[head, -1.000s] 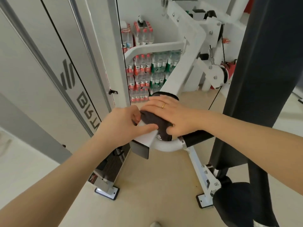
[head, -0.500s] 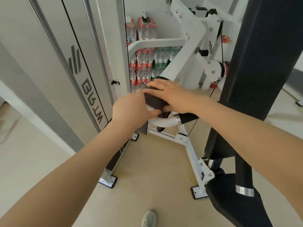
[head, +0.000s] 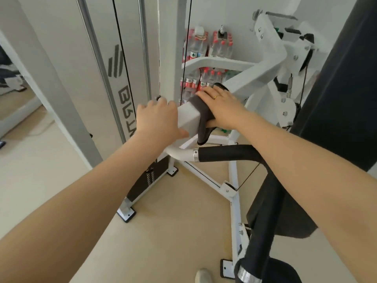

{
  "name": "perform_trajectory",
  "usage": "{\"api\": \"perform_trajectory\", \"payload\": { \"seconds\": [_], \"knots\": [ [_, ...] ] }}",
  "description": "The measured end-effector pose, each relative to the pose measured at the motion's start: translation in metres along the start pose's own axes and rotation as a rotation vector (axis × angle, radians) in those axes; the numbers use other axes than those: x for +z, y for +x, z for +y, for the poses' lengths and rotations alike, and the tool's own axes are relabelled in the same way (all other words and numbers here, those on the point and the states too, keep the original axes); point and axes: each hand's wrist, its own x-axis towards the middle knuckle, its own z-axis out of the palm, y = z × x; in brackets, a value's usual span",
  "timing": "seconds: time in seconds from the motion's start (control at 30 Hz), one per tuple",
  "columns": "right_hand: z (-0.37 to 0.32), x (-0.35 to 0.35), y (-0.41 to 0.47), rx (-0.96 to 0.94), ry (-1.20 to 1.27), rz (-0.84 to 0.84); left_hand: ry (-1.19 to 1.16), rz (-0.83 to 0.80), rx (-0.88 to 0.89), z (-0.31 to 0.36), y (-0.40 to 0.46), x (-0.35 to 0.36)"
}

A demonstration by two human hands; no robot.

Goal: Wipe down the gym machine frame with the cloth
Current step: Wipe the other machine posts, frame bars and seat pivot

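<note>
**Cloth on the white arm of the gym machine**

The dark grey cloth (head: 201,117) lay draped over the squared end of the white frame arm (head: 188,117), one corner hanging down below the arm's near side. The right hand (head: 221,108) lay flat on top of the cloth, fingers straight and together, thumb tucked under the arm's edge; a ring showed on one finger. The left hand (head: 157,121) was wrapped over the arm's blunt end, just beside the cloth, fingers curled over the far side and thumb along the near face.

Below the arm ran a curved white tube ending in a black padded handle (head: 228,155). A tall grey weight-stack housing (head: 114,64) stood to the left. Shrink-wrapped packs of water bottles (head: 202,48) were stacked behind. The floor (head: 173,231) was beige, and a shoe tip (head: 203,275) showed at the bottom edge.
</note>
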Motion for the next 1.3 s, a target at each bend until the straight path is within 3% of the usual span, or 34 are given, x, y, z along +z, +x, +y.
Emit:
{"api": "perform_trajectory", "payload": {
  "seconds": [0.13, 0.23, 0.53, 0.73, 0.8, 1.1, 1.2, 1.3],
  "knots": [
    [0.007, 0.01, -0.014, -0.233, 0.015, -0.015, -0.031, 0.016, -0.102, 0.036, 0.015, 0.002],
    [0.027, 0.005, -0.006, -0.283, 0.082, -0.055, -0.009, 0.036, -0.18, 0.047, 0.018, 0.003],
    [0.082, 0.004, 0.025, -0.094, 0.105, -0.041, -0.13, 0.128, -0.189, 0.047, 0.012, 0.014],
    [0.042, 0.011, 0.009, -0.388, 0.078, 0.045, -0.105, 0.131, -0.232, 0.053, 0.017, 0.015],
    [0.058, 0.013, 0.014, -0.364, 0.116, 0.057, -0.12, 0.119, -0.216, 0.058, 0.023, 0.014],
    [0.168, 0.026, 0.036, 0.128, 0.174, 0.079, -0.132, 0.125, -0.146, 0.084, 0.065, 0.016],
    [0.161, 0.028, 0.042, 0.097, 0.173, 0.161, -0.125, 0.137, -0.131, 0.095, 0.087, 0.013],
    [0.142, 0.033, 0.041, -0.158, 0.212, 0.285, -0.113, 0.099, -0.111, 0.111, 0.117, 0.009]
  ]
}}
